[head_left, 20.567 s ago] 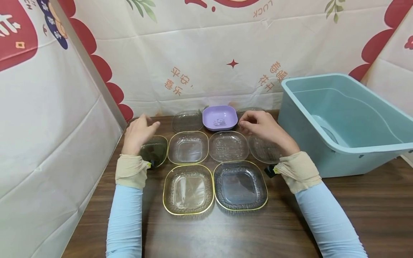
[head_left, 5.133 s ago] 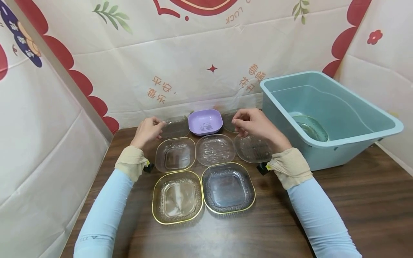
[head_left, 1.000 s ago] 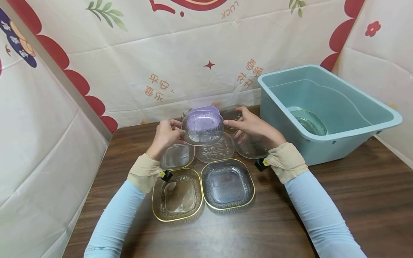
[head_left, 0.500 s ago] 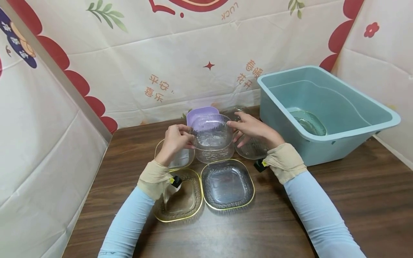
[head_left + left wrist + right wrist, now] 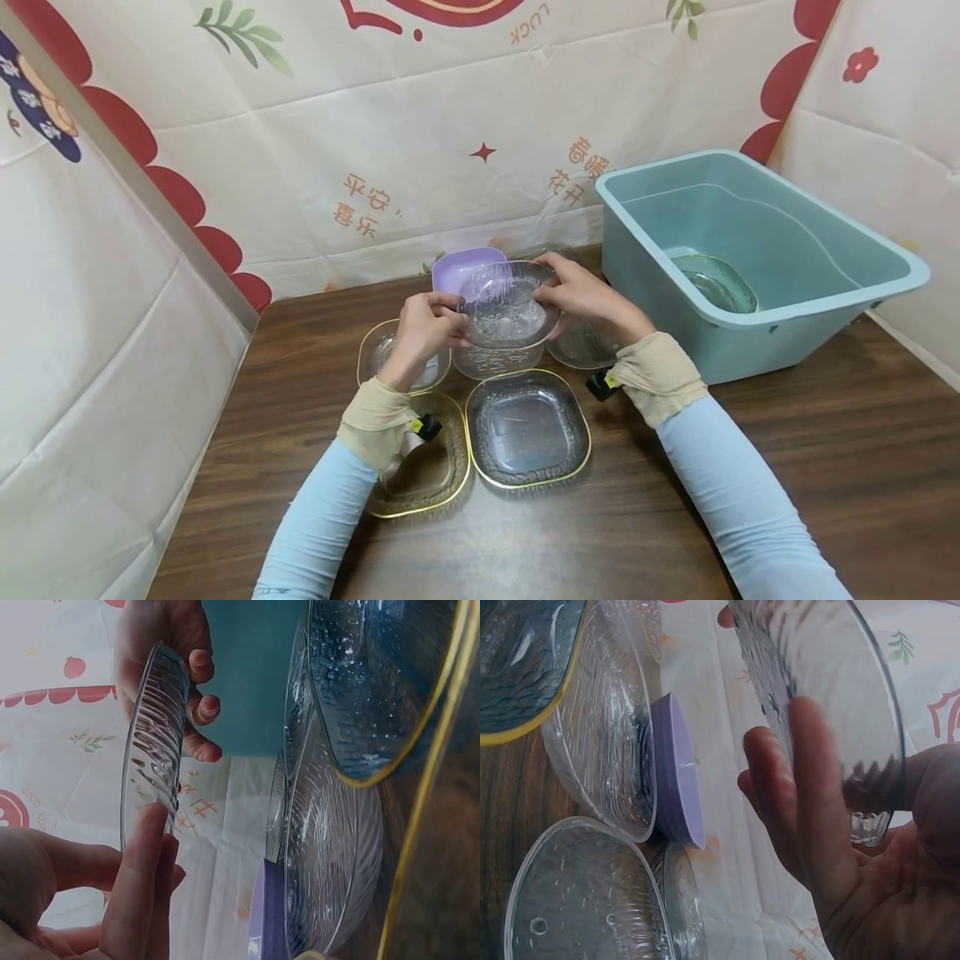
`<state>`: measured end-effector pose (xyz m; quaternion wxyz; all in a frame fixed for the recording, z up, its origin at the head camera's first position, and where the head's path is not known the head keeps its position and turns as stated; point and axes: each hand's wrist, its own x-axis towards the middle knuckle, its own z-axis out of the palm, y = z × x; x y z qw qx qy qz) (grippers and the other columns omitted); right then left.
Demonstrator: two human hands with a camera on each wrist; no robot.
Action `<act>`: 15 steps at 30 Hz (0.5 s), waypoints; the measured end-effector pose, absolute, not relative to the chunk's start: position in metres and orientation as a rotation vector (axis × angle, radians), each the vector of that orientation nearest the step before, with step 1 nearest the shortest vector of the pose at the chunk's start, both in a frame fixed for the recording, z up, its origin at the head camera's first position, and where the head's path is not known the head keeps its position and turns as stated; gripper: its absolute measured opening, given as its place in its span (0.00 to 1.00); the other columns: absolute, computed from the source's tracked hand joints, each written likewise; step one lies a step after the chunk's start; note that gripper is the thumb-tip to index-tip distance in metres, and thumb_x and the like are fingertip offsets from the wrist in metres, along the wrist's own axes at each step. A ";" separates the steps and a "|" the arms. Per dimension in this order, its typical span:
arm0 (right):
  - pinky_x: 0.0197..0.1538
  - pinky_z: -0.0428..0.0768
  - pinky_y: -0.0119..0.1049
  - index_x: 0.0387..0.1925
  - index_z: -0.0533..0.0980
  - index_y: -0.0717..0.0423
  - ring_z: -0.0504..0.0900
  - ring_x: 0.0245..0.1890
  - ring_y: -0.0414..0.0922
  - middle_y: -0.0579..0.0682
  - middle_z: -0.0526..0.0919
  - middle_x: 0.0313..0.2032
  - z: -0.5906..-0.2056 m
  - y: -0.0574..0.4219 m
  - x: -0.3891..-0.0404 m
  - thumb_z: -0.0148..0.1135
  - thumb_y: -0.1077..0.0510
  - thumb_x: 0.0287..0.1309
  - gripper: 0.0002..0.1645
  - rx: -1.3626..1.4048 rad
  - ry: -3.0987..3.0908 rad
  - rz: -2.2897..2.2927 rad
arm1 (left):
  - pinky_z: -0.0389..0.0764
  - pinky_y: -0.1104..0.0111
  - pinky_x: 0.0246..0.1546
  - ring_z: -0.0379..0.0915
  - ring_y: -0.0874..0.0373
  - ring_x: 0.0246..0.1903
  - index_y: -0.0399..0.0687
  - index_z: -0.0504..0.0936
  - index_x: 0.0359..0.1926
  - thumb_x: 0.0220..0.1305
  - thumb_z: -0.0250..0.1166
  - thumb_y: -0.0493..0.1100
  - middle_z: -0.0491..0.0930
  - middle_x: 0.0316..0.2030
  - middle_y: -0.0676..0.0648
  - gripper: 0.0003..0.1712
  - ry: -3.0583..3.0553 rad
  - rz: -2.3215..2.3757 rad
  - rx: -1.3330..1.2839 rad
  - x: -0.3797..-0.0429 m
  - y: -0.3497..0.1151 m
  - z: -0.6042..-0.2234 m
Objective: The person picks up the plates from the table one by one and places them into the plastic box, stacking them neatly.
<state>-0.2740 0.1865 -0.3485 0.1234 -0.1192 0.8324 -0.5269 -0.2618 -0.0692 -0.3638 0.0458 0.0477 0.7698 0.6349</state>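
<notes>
Both hands hold a clear ribbed plate (image 5: 512, 321) raised and tilted above the rows of dishes. At its left edge the left hand (image 5: 426, 332) pinches the rim between thumb and fingers. The right hand (image 5: 588, 298) grips the opposite edge, thumb on one face and fingers on the other, as the right wrist view shows. Behind the held plate is a purple dish (image 5: 452, 268), partly covered by it. Below lies another clear ribbed plate (image 5: 498, 363), with a clear plate (image 5: 585, 350) to its right and a gold-rimmed clear dish (image 5: 377, 343) to its left.
A blue-tinted gold-rimmed dish (image 5: 528, 433) and a clear gold-rimmed dish (image 5: 453, 479) sit in front on the wooden table (image 5: 540, 550). To the right stands a blue-green bin (image 5: 701, 350) with a greenish dish (image 5: 716, 285) inside. Printed cloth (image 5: 420, 125) hangs behind.
The dark green dish left the table's left side for the bin. The clear plate from the back left was lifted by the left hand and carried right; the right hand has now grasped it too.
</notes>
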 end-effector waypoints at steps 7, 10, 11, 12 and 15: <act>0.29 0.90 0.58 0.75 0.58 0.59 0.74 0.21 0.43 0.54 0.76 0.31 -0.348 0.188 -0.275 0.52 0.67 0.74 0.32 -0.352 2.462 -1.573 | 0.92 0.54 0.32 0.82 0.59 0.15 0.28 0.80 0.52 0.61 0.66 0.26 0.84 0.23 0.48 0.17 2.330 1.968 0.144 -0.260 -0.067 -0.365; 0.28 0.89 0.58 0.75 0.59 0.60 0.78 0.22 0.44 0.58 0.79 0.34 -0.347 0.189 -0.275 0.53 0.68 0.73 0.32 -0.358 2.449 -1.614 | 0.92 0.54 0.31 0.82 0.58 0.14 0.29 0.80 0.52 0.60 0.65 0.26 0.83 0.23 0.49 0.18 2.314 1.984 0.139 -0.260 -0.067 -0.362; 0.27 0.89 0.57 0.75 0.59 0.60 0.79 0.22 0.43 0.58 0.80 0.36 -0.347 0.189 -0.276 0.53 0.69 0.73 0.32 -0.360 2.447 -1.627 | 0.92 0.55 0.30 0.82 0.58 0.14 0.30 0.80 0.53 0.60 0.66 0.25 0.83 0.23 0.49 0.18 2.306 1.991 0.137 -0.260 -0.067 -0.361; 0.27 0.89 0.57 0.74 0.60 0.61 0.80 0.22 0.43 0.59 0.81 0.36 -0.347 0.189 -0.276 0.53 0.69 0.72 0.32 -0.364 2.444 -1.640 | 0.92 0.56 0.29 0.82 0.58 0.14 0.30 0.80 0.53 0.60 0.66 0.25 0.83 0.24 0.49 0.19 2.301 1.996 0.133 -0.260 -0.067 -0.360; 0.23 0.89 0.51 0.73 0.61 0.63 0.80 0.20 0.42 0.59 0.81 0.35 -0.346 0.187 -0.277 0.54 0.69 0.71 0.31 -0.377 2.447 -1.666 | 0.92 0.57 0.28 0.82 0.58 0.14 0.31 0.80 0.53 0.59 0.66 0.26 0.83 0.24 0.49 0.19 2.288 2.009 0.117 -0.259 -0.069 -0.356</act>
